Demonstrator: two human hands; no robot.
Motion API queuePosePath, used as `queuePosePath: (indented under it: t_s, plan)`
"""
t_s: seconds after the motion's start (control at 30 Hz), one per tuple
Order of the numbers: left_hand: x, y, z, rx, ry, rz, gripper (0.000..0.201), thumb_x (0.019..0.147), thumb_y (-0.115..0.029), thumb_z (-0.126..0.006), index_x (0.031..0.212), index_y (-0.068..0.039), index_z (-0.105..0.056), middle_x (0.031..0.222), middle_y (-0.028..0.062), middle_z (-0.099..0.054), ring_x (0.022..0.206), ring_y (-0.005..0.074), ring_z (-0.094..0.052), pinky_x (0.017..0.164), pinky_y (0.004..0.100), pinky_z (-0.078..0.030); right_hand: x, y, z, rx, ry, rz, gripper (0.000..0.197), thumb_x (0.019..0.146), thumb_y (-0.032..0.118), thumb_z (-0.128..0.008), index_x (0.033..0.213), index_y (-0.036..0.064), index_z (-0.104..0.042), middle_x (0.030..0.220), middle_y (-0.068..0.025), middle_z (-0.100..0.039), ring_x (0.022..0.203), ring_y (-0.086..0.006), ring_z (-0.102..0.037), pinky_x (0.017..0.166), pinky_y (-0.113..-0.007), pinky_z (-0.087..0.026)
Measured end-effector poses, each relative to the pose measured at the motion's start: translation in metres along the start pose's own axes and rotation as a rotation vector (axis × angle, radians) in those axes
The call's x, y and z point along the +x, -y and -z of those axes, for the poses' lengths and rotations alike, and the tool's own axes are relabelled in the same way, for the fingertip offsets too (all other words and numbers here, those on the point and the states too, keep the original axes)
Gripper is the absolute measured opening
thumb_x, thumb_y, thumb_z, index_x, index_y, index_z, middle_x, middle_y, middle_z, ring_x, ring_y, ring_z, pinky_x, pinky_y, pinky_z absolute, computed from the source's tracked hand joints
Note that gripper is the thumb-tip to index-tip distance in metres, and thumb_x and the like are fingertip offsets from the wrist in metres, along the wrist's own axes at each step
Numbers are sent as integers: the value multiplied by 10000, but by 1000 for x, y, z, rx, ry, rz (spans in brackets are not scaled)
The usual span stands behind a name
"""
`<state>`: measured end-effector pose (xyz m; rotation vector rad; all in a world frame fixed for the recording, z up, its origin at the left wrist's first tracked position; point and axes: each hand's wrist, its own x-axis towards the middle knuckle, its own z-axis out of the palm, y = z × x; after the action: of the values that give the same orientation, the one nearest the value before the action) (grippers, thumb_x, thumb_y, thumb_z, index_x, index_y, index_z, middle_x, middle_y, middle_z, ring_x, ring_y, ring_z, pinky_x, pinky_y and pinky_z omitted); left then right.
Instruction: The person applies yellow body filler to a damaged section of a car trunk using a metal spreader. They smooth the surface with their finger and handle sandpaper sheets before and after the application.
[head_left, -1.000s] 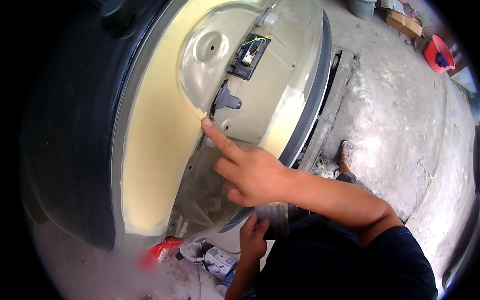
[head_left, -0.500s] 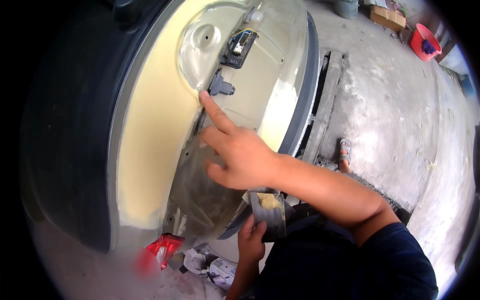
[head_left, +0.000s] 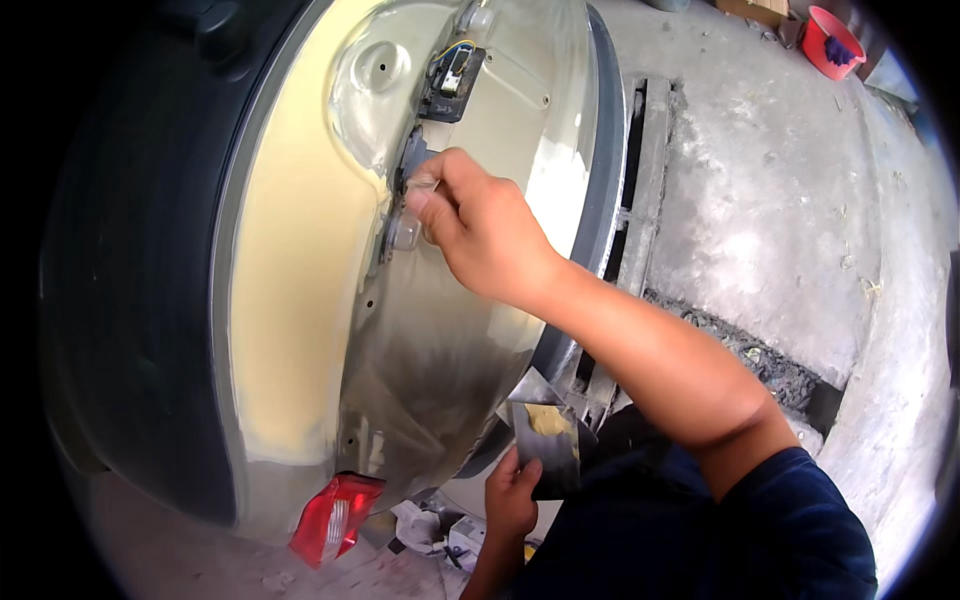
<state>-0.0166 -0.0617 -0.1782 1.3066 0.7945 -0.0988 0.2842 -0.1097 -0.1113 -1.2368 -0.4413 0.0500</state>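
Observation:
My left hand (head_left: 512, 497) grips a dark flat putty board (head_left: 548, 465) low in the view, with a lump of yellowish putty (head_left: 546, 419) on its upper part. My right hand (head_left: 478, 222) hovers over the recess of a car's rear panel, fingers curled and thumb pressed to the forefinger. Something small and pale shows at those fingertips, too slight to name. Cream-coloured filler (head_left: 292, 270) covers a long band of the bodywork to the left of this hand. Beside the fingers sit a grey latch-like fitting (head_left: 412, 155) and a clear lamp housing (head_left: 405, 233), both partly hidden.
A black wired fitting (head_left: 456, 88) sits higher in the recess. The red tail light (head_left: 337, 520) is at the panel's lower end. A grated floor channel (head_left: 640, 180) runs right of the car. Farther off stand a red basin (head_left: 832, 45) and a cardboard box (head_left: 755, 10).
My right hand has gone from a pointing forefinger on the filler's edge to a closed pinch, slightly higher and to the right. My left hand keeps the board, shifted slightly right and down.

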Motion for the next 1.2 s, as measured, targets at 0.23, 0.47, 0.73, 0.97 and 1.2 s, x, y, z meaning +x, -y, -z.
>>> queuePosePath:
  t_s: [0.23, 0.47, 0.73, 0.97, 1.2]
  plan:
    - [-18, 3, -8, 59, -100, 90, 397, 901, 22, -454, 1296, 54, -484, 1204, 117, -601, 1077, 192, -584, 959, 313, -428, 23, -10, -28, 290, -124, -353, 354, 885, 314, -639, 765, 21, -478, 681, -133, -582, 647, -239, -558, 628, -365, -470]
    - [-30, 15, -12, 45, -187, 124, 370, 904, 21, -458, 1268, 63, -511, 1143, 114, -626, 1037, 177, -598, 932, 297, -445, 11, -13, -36, 288, -105, -383, 353, 884, 308, -638, 746, 23, -483, 685, -140, -584, 654, -252, -562, 636, -372, -467]
    - [-32, 16, -11, 2, -163, 93, 401, 887, 40, -448, 1285, 59, -491, 1205, 147, -604, 1089, 223, -594, 956, 334, -449, 19, -13, -35, 344, -145, -373, 345, 887, 296, -633, 740, 22, -484, 674, -132, -584, 630, -243, -553, 613, -371, -460]
    - [-29, 11, -13, 32, -163, 119, 383, 896, 29, -449, 1274, 70, -496, 1169, 138, -619, 1063, 206, -602, 942, 319, -452, 10, -14, -35, 353, -94, -391, 355, 887, 300, -635, 732, 22, -478, 645, -126, -575, 617, -230, -553, 599, -367, -460]
    - [-26, 6, -19, 40, -161, 117, 375, 900, 21, -451, 1268, 70, -498, 1156, 136, -624, 1042, 207, -613, 929, 321, -466, 13, -10, -40, 362, -132, -364, 345, 891, 275, -639, 709, 28, -481, 609, -104, -570, 514, -190, -525, 528, -339, -448]
